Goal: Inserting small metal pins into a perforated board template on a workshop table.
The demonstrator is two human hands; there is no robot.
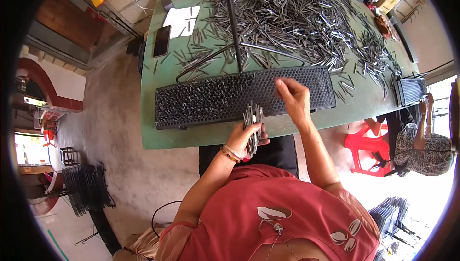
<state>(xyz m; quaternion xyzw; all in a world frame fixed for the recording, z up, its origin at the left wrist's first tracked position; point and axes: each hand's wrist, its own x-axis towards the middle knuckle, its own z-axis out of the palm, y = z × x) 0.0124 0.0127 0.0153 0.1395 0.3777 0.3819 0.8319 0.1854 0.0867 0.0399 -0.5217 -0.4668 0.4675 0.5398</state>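
In front of me on the green table [191, 142] lies a long black rack [261, 87] with a grid of small holes. Short dark pieces fill its left half, while the holes toward its right end show bare. My left hand [244, 139], with bracelets at its wrist, is closed round a bundle of thin dark sticks [254, 122] held upright at the rack's near edge. Over the rack's right part hovers my right hand [294, 99]. Its fingers are curled with the thumb against them, and whatever they may pinch is too small to make out.
A big heap of loose dark sticks [287, 16] covers the table's far side. A black pole [231, 16] rises behind the rack. At the far left lie a phone [162, 40] and white paper [179, 19]. Another person [424, 150] sits at the right near a red stool [362, 146].
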